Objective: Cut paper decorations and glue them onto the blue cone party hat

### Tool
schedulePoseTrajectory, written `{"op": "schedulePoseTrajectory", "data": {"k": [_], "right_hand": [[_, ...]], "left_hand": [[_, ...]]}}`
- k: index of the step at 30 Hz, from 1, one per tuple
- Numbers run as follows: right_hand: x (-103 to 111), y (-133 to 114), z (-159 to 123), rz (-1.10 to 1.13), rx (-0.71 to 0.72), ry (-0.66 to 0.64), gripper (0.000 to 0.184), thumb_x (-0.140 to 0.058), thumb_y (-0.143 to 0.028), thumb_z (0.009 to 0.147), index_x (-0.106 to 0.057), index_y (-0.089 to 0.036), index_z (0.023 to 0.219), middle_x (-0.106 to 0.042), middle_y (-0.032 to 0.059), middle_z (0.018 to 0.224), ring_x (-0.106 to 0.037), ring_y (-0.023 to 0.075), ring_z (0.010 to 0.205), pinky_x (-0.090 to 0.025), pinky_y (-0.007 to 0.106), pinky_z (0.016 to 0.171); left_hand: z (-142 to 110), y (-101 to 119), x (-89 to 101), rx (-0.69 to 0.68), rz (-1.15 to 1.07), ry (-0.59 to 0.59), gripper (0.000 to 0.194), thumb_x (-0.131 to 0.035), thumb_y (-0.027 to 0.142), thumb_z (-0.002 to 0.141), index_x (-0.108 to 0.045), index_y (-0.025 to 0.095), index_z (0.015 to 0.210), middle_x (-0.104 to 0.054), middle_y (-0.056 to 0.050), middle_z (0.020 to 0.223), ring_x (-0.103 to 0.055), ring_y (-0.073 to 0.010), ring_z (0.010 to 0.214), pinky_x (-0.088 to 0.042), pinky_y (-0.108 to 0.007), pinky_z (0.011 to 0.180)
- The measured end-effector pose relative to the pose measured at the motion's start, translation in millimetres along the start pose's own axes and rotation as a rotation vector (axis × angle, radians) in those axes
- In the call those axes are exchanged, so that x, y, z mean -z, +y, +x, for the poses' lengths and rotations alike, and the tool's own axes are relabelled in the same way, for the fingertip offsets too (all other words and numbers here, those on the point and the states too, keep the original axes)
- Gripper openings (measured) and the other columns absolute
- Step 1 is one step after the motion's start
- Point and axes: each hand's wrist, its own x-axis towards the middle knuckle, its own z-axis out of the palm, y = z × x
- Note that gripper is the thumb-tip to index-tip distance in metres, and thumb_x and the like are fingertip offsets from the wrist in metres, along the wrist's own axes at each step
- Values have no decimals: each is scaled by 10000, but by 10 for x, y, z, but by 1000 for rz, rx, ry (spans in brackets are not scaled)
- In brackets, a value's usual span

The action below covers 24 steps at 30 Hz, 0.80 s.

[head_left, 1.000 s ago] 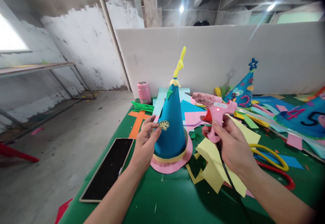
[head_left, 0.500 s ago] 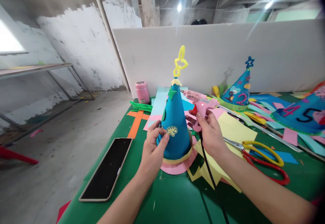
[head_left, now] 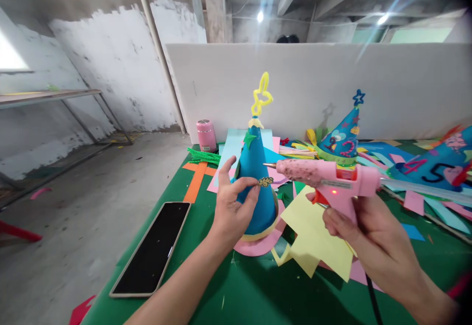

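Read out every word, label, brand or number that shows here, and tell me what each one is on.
"4", in pink, on the blue hat at the far right
"5", in black, on the same hat
Label on the pink glue gun: too blurred to read
Label on the pink container: too small to read
Pink curl on the smaller-looking hat: cannot tell whether it is a number
No word or brand is legible.

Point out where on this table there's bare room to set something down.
The widest bare patch of the green table is at the front, bordered by the left forearm, pink brim and yellow paper. A narrower one lies between the phone and that forearm. Behind and right of the blue hat, paper and strips crowd it.
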Motion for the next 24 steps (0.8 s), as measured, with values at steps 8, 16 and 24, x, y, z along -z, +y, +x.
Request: {"op": "schedulePoseTrajectory", "data": {"k": [8,16,24], "right_hand": [[-83,-56,55,-239,68,-45,315,-481,-326,817,-434,-273,1123,-534,6,749,-479,164,590,-409,269,513],[-137,-70,129,-280,116,-28,317,-474,-301,827,-422,-259,1136,-569,27,862,-502,169,635,-416,268,535],[-172,-55,162,-273,126,-40,352,-450,-313,835,-391,-279,1181,-547,42,872,-503,197,661,-404,286,538]], "left_hand": [[-73,-54,-91,-1,36,34,74,-582,184,743,-646,217,726,-296,-64,1339,-324,-299,1213,-350,-490,921],[-120,-113,-118,-3,32,22,71,-591,192,736,-650,225,711,-326,-50,1325,-350,-299,1196,-349,-497,922],[-117,-126,-114,-31,86,24,80,-583,188,734,-643,233,706,-374,-58,1282,-375,-294,1174,-331,-518,918]]}}
